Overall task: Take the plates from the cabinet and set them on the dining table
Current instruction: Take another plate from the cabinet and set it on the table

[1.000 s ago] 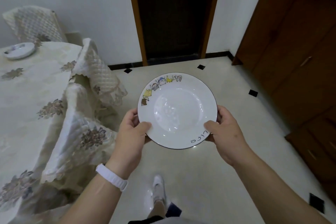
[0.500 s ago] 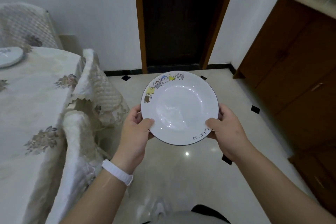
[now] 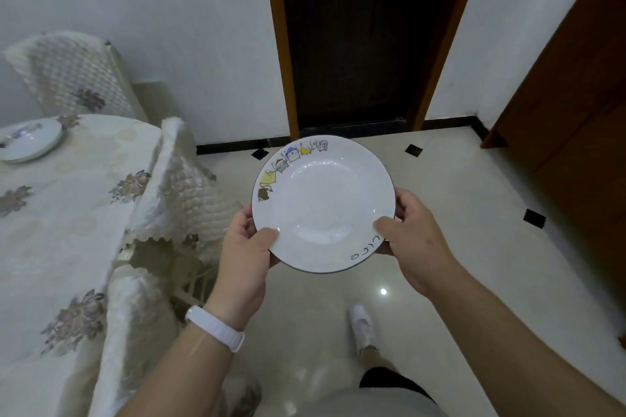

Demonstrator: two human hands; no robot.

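Observation:
I hold a white plate (image 3: 323,203) with small cartoon figures on its rim, level above the floor in the centre of view. My left hand (image 3: 245,252) grips its near-left edge, thumb on top. My right hand (image 3: 411,235) grips the near-right edge the same way. The dining table (image 3: 64,223), under a cream flowered cloth, is on the left. A second white plate (image 3: 28,140) rests on the table's far part. The brown wooden cabinet (image 3: 576,112) runs along the right wall.
A chair with a quilted cover (image 3: 183,186) is pushed in at the table's near side, between me and the tabletop. Another covered chair (image 3: 74,74) stands at the far end. A dark doorway (image 3: 366,37) is straight ahead. Glossy tile floor (image 3: 457,213) lies below.
The view has swung back toward the table, so the far plate and chair show again. The held plate stays level in both hands. My foot has stepped forward.

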